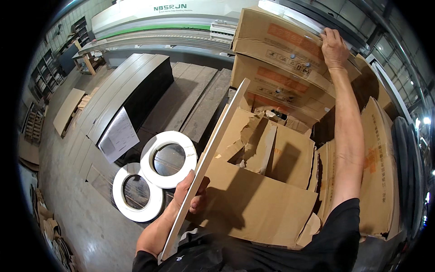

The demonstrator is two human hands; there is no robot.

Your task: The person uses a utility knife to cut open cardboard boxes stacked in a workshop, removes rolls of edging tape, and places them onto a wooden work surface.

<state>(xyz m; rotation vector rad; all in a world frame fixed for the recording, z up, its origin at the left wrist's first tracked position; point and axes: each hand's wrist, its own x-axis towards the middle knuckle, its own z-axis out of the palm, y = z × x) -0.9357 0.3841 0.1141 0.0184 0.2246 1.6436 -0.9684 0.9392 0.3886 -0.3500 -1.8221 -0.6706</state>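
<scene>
Long pale flat board (216, 142), clasped edge-up near mid-length by the left hand (182, 191), presumably for balance, freeing the right hand (334, 47), fingers curled (grip unclear) at white curved-rimmed piece (290, 16) atop brown cardboard boxes (272, 65).

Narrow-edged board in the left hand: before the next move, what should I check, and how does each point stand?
1. Board held: ok, the left hand grips its lower half.
2. Right hand gripping the white roll on the top carton: cannot tell; its fingertips are at the carton's upper edge, beside the roll.
3. Torn carton free of ragged flaps: not ok, torn cardboard sticks up.
4. Two white rings on the left lying flat: ok.
5. Paper sheet on the dark panel stack fastened: cannot tell.
</scene>
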